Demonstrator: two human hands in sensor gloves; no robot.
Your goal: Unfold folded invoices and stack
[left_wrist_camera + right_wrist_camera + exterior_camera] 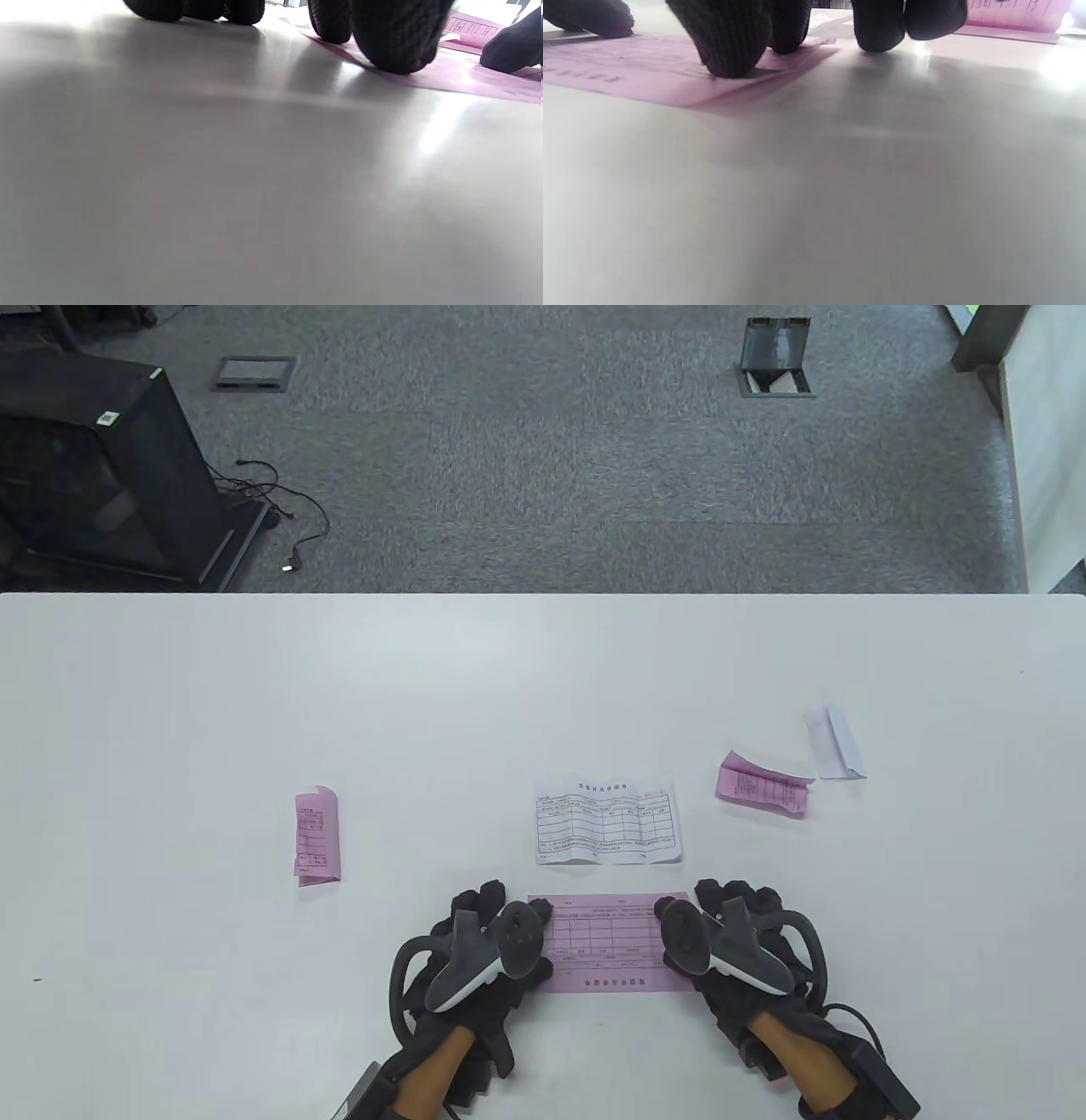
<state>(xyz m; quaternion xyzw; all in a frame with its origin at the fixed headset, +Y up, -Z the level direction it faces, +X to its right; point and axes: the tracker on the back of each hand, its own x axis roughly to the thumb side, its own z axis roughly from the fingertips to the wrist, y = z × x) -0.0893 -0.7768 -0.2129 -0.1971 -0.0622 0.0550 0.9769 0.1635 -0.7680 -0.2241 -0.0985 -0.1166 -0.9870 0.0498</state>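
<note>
Flattening pink sheet [604,942] at the table's [170,712] near edge.

My left hand [488,937] and right hand [734,933] sit apart, fingertips [384,46] pressing flat on its two short ends, nothing gripped. White sheet [607,821] lies unfolded just beyond it. Still folded: pink slip [317,836] toward the left edge, pink slip [762,785] and white slip [836,743] toward the right. Paper's light, thin, likely slides on this glossy top and springs back at creases, so I'd pinch a corner or edge to lift.
</note>
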